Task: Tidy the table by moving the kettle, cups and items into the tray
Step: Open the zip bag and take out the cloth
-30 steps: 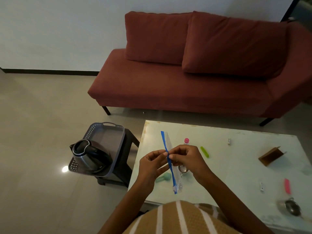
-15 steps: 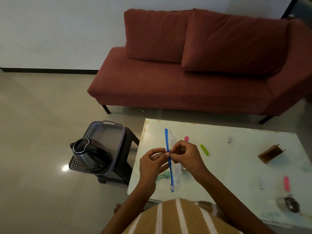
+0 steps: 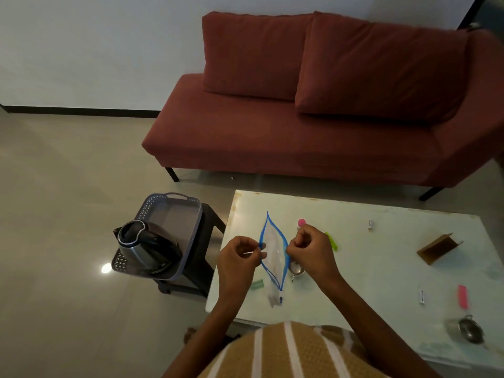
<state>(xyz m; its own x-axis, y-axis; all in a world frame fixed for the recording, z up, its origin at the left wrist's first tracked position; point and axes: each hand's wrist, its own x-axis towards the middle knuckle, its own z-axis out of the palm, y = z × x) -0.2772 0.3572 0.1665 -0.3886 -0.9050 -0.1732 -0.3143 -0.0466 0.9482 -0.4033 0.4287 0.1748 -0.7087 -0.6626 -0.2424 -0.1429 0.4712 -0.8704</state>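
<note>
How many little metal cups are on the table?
2. One metal cup shows beside the right hand, by the zip bag; the second cup sits at the table's near right corner. More may be hidden.

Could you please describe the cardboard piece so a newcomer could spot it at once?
Start at the white table in front of the red sofa. Near its right edge sits the cardboard piece, folded and propped open. It alone is brown; its neighbours are small, white or pink.
</note>
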